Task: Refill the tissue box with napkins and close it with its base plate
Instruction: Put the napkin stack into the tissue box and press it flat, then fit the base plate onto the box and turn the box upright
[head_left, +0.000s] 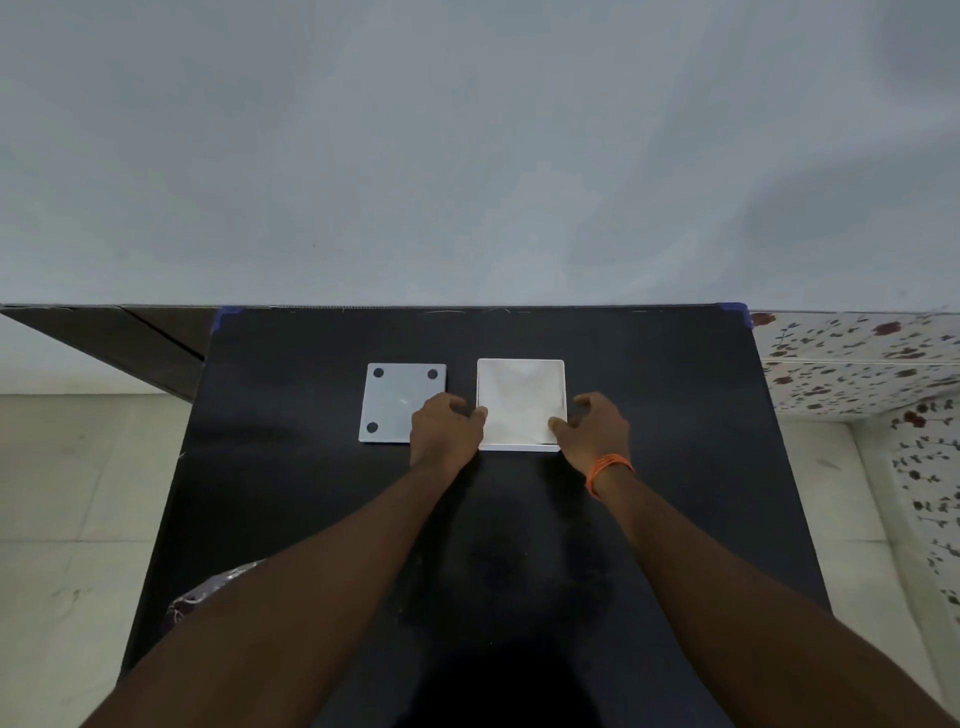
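A white square tissue box (520, 364) lies open side up on the black table (649, 415), with white napkins (517, 405) filling its inside. Just left of it lies the grey square base plate (392, 400), flat, with round dark pads at its corners. My left hand (447, 431) rests at the box's left wall, thumb on the rim, and covers the plate's near right corner. My right hand (592, 431) is at the box's near right corner, thumb on the napkins, fingers curled outside the right wall.
A pale wall rises straight behind the table's far edge. Blue tape marks the table's far corners (740, 312). A flower-patterned cloth (857, 364) lies to the right, tiled floor to the left, and a dark bench (130, 338) at the far left.
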